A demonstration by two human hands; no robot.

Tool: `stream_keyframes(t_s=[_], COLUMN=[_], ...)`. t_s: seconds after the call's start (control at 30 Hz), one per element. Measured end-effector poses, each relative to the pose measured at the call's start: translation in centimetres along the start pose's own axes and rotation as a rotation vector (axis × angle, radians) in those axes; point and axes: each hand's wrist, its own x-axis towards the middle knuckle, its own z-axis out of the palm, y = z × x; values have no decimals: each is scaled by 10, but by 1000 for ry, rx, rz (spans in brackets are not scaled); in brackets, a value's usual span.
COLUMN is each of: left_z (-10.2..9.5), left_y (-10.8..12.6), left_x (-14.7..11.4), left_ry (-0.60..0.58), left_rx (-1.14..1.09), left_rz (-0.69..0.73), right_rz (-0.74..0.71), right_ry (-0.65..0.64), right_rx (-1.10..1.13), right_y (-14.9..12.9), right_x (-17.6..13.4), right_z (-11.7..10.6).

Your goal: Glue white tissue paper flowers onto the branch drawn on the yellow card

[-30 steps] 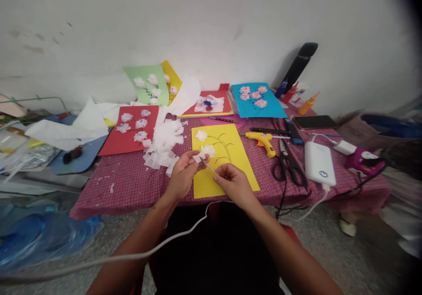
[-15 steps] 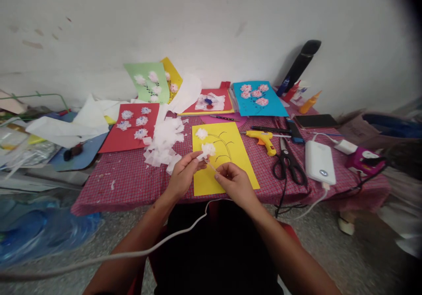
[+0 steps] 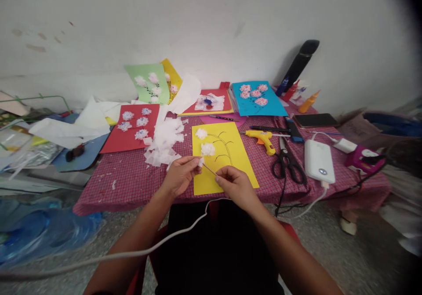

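My left hand [image 3: 182,173] pinches a small piece of white tissue paper [image 3: 201,162] over the left edge of a yellow sheet [image 3: 207,185]. A thin stick [image 3: 209,169] runs from that tissue to my right hand [image 3: 234,184], whose fingers are closed round its other end. Two fluffy white tissue flowers [image 3: 208,149] sit on the sheet, beside dark drawn stems [image 3: 227,145]. Left of the sheet lies a heap of white tissue squares [image 3: 166,139].
To the right lie a yellow glue gun [image 3: 262,140], black scissors [image 3: 287,164] and a white power bank [image 3: 318,161]. Finished flower cards, one red [image 3: 114,139] and one blue [image 3: 242,106], lie farther back. A white cable [image 3: 158,242] crosses over my lap.
Both hands were at the lower tissue flower; my left hand has drawn back down and left from it, bringing the tissue piece and stick tip away. My right hand has barely moved.
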Motion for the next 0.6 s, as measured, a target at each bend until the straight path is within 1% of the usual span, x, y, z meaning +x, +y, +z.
stream_keyframes(t_s=[0.1, 0.2, 0.3, 0.4, 0.5, 0.6], left_z=[0, 3, 5, 6, 6, 5], left_y=[1, 2, 0, -4, -7, -10], left_x=[-1, -3, -4, -3, -1, 0], left_ry=[-12, -32, -33, -8, 24, 28], left_rx=[21, 65, 114, 149, 171, 167], left_rz=[-34, -31, 15, 77, 139, 177], right_rz=[20, 2, -52, -83, -106, -117], right_ry=[-60, -101, -70, -31, -35, -50], right_rx=[-7, -55, -115, -186, -222, -224], right_y=[-1, -1, 2, 4, 4, 3], right_x=[-2, -4, -5, -7, -9, -11], right_z=[-3, -5, -4, -3, -3, -3])
